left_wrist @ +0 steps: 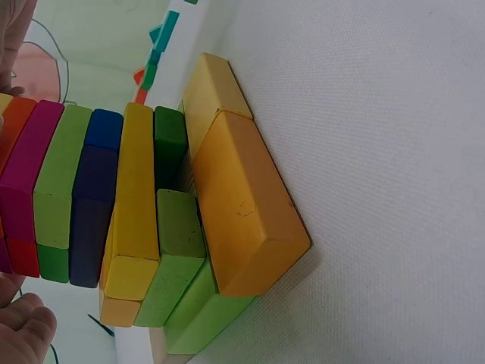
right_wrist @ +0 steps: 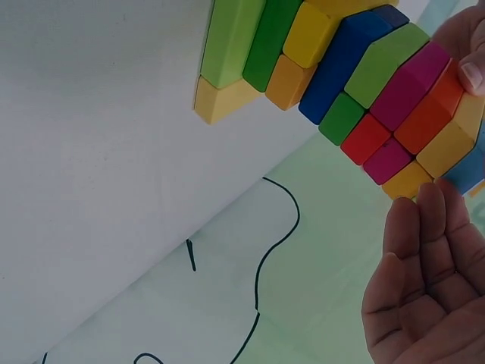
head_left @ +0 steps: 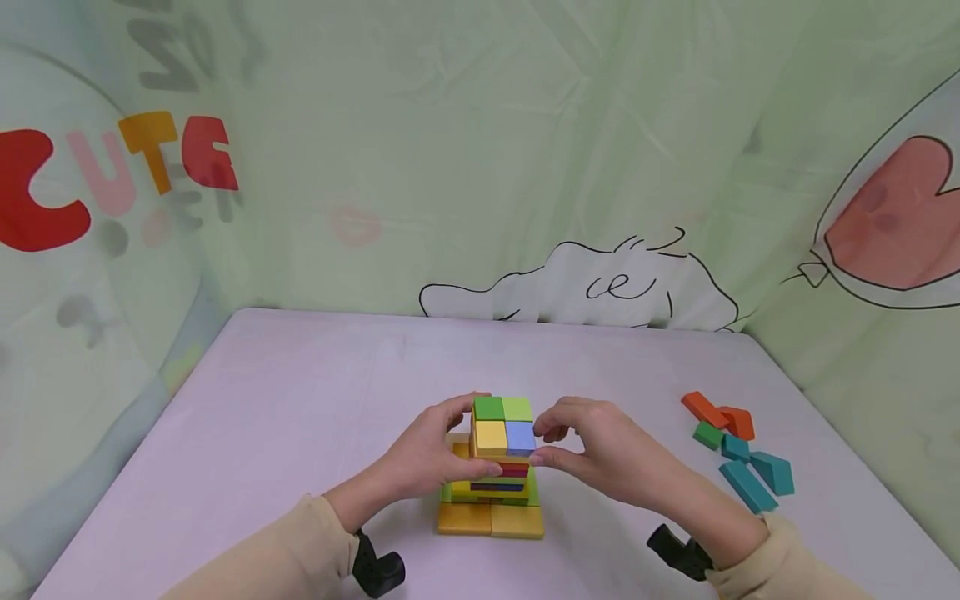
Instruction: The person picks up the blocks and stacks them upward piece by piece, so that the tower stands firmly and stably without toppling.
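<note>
A tower of stacked wooden blocks (head_left: 491, 437) stands on the table, with green, lime, yellow and blue-violet blocks on top. My left hand (head_left: 431, 450) grips its upper part from the left, thumb across the front and fingers toward the back. At the tower's upper right side is my right hand (head_left: 592, 437), fingers loosely bent and thumb by the front corner. Seen in the right wrist view, its fingertips (right_wrist: 432, 205) touch the upper blocks. The lower layers (left_wrist: 136, 205) show green, yellow, blue and magenta blocks on an orange base block (left_wrist: 242, 197).
Several loose blocks lie to the right on the table: orange blocks (head_left: 705, 409), a green block (head_left: 708, 435) and teal blocks (head_left: 748, 486). A pale table (head_left: 337, 375) carries everything. Printed cloth walls (head_left: 450, 167) surround its back and sides.
</note>
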A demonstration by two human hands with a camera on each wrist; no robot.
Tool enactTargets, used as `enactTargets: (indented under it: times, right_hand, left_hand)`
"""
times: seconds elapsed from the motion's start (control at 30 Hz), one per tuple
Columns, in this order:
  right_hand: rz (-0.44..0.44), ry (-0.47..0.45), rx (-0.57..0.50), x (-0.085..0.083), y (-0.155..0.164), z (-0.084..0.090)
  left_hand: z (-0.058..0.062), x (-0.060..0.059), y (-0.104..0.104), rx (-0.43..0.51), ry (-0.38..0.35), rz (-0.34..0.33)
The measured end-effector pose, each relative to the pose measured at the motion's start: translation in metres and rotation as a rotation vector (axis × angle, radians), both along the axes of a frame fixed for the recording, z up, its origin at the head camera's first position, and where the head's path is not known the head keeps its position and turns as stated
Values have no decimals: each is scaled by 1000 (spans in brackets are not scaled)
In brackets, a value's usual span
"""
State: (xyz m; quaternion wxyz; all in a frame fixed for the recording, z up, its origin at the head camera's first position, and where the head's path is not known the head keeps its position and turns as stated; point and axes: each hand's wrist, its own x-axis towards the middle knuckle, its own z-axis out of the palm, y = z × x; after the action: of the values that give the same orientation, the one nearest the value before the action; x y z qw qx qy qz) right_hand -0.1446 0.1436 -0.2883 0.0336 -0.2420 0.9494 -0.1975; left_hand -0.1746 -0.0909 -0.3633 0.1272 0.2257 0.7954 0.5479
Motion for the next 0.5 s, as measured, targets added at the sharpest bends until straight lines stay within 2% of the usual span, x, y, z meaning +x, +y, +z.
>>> enactTargets:
  times: [0.13,0.27,0.4,0.5]
  right_hand:
    - [1,-8,4,1,3,1]
    - [-60,-16,30,2,17,0]
    - [-131,-47,76,4,47,-9]
    - [-146,-80,121,6,77,-23]
  left_hand:
    - [-1,0,0,2,-8,5]
    - [-1,-1,0,5,-3,8]
    - [0,-1,0,4,2,6]
    - [1,-1,0,0,0,6]
